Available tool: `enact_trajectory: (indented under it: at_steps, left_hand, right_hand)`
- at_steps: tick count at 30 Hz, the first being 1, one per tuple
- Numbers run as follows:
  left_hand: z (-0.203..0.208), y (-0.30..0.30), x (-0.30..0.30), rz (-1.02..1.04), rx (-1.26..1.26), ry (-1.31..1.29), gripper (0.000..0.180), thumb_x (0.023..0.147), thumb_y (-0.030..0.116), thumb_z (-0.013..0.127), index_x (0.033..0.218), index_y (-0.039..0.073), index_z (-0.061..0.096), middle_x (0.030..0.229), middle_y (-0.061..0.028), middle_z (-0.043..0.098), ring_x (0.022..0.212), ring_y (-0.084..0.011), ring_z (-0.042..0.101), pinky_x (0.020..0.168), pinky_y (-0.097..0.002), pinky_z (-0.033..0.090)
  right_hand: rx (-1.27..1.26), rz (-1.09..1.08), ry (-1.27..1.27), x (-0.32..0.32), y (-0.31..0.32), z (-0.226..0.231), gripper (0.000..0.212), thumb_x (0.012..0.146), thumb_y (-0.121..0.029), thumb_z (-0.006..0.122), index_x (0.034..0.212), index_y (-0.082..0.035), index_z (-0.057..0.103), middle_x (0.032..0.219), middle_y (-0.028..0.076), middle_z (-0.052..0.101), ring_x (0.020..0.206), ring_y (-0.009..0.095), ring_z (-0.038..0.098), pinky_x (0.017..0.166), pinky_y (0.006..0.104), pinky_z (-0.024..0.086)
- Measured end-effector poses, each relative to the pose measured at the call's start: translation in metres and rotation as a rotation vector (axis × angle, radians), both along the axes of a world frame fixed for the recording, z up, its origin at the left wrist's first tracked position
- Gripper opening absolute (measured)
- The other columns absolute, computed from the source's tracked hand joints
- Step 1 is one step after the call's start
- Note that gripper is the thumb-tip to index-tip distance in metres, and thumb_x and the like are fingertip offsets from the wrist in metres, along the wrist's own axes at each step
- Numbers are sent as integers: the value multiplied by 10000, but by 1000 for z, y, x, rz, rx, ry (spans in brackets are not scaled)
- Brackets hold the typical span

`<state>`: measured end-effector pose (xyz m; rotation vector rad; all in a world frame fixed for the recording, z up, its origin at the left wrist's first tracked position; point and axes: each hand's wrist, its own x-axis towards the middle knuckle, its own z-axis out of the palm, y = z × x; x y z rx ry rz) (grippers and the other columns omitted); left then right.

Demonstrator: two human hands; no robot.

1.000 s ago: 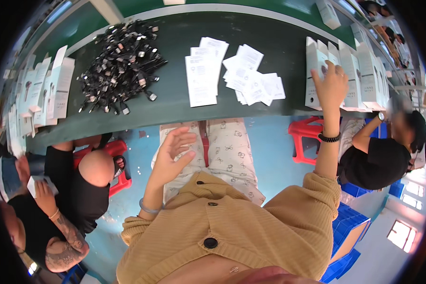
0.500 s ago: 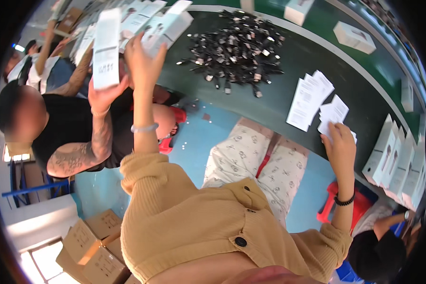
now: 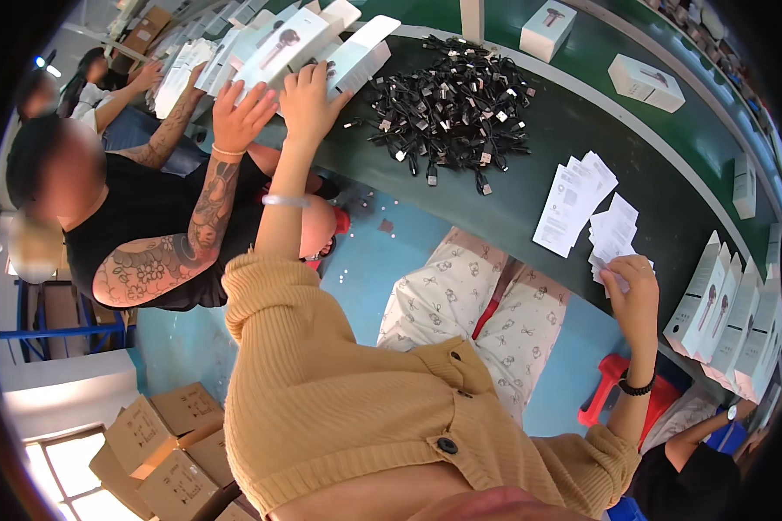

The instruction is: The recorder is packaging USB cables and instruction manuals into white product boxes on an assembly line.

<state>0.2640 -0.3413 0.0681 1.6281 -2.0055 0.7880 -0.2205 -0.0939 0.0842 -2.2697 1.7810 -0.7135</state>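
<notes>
My left hand [image 3: 308,106] reaches to the pile of white boxes at the far left of the bench. Its fingers are spread, the thumb stands apart, and the fingertips meet the near end of a white box [image 3: 356,62] with an open flap. Another white box [image 3: 282,45] with an earphone picture lies beside it. At the right, my right hand [image 3: 634,291] has its fingers bent and closed on the lower edge of a small fan of printed leaflets [image 3: 615,227]. A second fan of leaflets [image 3: 572,204] lies just left of it.
A heap of black USB cables [image 3: 452,108] covers the bench's middle. White boxes [image 3: 712,300] stand in a row at right; another box [image 3: 547,30] sits on the green belt beyond. At left a co-worker's open hand [image 3: 241,117] is close to mine. A red stool [image 3: 604,386] stands lower right.
The co-worker's hand no longer holds up a white box; it is now open beside the pile. My left hand has moved right. My right fingers have drawn back to the leaflets' near edge.
</notes>
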Motion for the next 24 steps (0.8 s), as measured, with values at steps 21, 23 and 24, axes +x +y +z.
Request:
enact_trajectory:
  at_steps: [21, 23, 24]
  left_hand:
    - [-21, 229, -141, -892, 1175, 1449, 1026, 508, 214, 836, 1375, -37, 347, 1280, -94, 499, 1204, -180, 441, 1032, -306, 309]
    - [-26, 232, -141, -942, 1252, 1341, 1023, 510, 227, 837, 1373, -35, 353, 1282, -93, 500, 1200, -182, 446, 1030, -308, 314]
    - [-30, 236, -142, -932, 1209, 1344, 1002, 513, 241, 834, 1361, -29, 372, 1260, -106, 518, 1176, -197, 472, 1016, -320, 337]
  right_hand:
    - [-342, 86, -737, 35, 43, 113, 227, 787, 114, 571, 994, 54, 644, 864, 126, 673, 716, 165, 652, 606, 232, 481]
    - [-294, 206, -405, 39, 29, 119, 257, 729, 108, 589, 953, 13, 667, 813, 115, 682, 689, 163, 652, 596, 228, 481]
    - [-208, 204, -343, 52, 23, 122, 256, 704, 85, 595, 917, -30, 681, 798, 113, 683, 673, 198, 657, 578, 258, 493]
